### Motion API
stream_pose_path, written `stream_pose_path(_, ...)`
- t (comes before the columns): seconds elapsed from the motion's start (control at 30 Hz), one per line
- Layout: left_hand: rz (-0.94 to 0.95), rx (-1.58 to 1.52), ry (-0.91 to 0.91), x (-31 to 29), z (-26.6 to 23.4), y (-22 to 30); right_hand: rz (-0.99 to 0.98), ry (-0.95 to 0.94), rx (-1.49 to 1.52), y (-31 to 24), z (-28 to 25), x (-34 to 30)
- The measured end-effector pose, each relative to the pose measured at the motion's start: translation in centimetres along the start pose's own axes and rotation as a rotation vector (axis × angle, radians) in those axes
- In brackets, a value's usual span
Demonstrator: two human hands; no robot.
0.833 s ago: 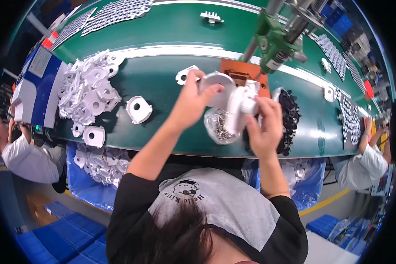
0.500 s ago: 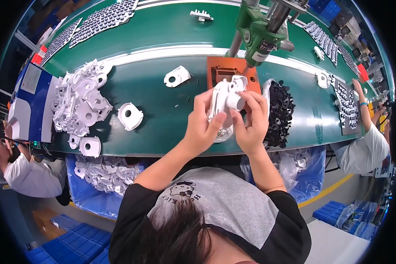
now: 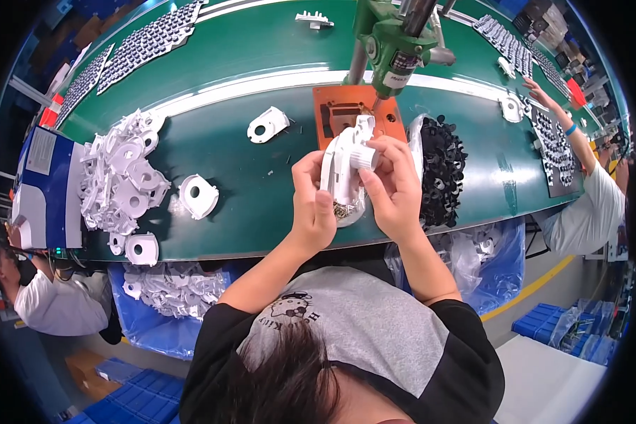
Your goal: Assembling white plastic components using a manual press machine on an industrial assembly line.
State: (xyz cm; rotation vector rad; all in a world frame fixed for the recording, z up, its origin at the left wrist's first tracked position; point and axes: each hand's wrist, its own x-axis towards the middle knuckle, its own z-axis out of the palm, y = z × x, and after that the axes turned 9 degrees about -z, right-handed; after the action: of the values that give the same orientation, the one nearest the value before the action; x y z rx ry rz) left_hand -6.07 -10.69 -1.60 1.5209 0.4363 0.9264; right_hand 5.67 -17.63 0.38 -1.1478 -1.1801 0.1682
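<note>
Between my two hands I hold a white plastic housing (image 3: 340, 173), upright above the near part of the green table. My left hand (image 3: 311, 205) is wrapped round its left side. With its thumb and fingers, my right hand (image 3: 397, 187) grips the round ribbed white knob (image 3: 362, 157) on the housing's right side. Just behind the housing stands an orange fixture (image 3: 326, 106) under a green drill-press-like machine (image 3: 392, 53). Below the housing a clear bag (image 3: 346, 212) of small brass-coloured pieces, perhaps screws, is partly hidden.
To the left lie a heap of white plastic parts (image 3: 124, 177) and single white covers (image 3: 198, 197). Right of the fixture is a pile of black parts (image 3: 444, 169). Blue-lined bins (image 3: 155, 332) sit below the table edge. A co-worker's arm (image 3: 576, 138) reaches in at right.
The housing now stands straighter, with both hands still on it. My left thumb has moved down along it. The view has shifted slightly, and the co-worker's hand at right has reached farther over the table.
</note>
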Motion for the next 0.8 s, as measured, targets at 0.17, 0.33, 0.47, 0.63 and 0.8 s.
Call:
stream_pose_path(0.17,0.022,0.041,0.087,0.3,-0.1,-0.1,-0.088,-0.062,-0.117,-0.8,-0.3,-0.3)
stream_pose_path(0.33,0.134,0.028,0.027,-0.1,0.6,-0.7,-0.048,-0.094,-0.061,-0.3,0.1,-0.4)
stream_pose_path(0.47,0.078,0.136,0.024,-0.5,0.6,-0.6,-0.036,-0.032,-0.113,0.1,-0.3,-0.3)
stream_pose_path(0.63,-0.029,0.364,0.034,1.2,-0.8,0.1,0.021,-0.139,-0.197,-1.2,-3.0,0.2)
stream_pose_path(0.8,-0.369,0.312,-0.176,8.2,-3.6,-0.5,0.020,0.177,-0.715,1.5,-12.9,1.9)
